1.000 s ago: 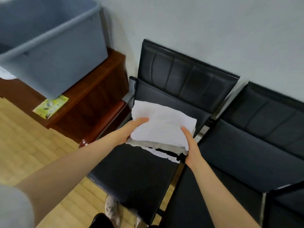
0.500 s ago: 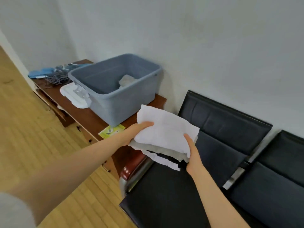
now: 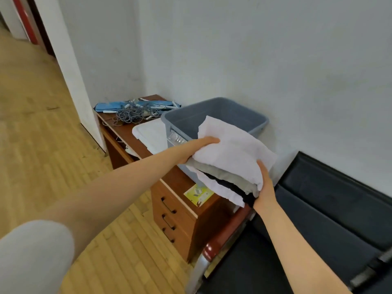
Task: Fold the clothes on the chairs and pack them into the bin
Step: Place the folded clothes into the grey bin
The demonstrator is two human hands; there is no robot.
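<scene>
A grey bin (image 3: 214,115) waits on the wooden table (image 3: 169,183) as a folded clothes stack (image 3: 231,158), gripped by the left hand (image 3: 197,149) and right hand (image 3: 264,187), hangs at its near rim; lowering it level should keep the layers together.

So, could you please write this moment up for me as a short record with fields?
carried item: stack of folded clothes, white piece on top, grey, dark and white layers below
left hand: grips the stack's left edge
right hand: grips the stack's right corner
stack position: held in the air at the near rim of the grey bin, not yet inside
bin support: wooden cabinet
beside bin: white lid, tangled cables
right of cabinet: black chairs
</scene>
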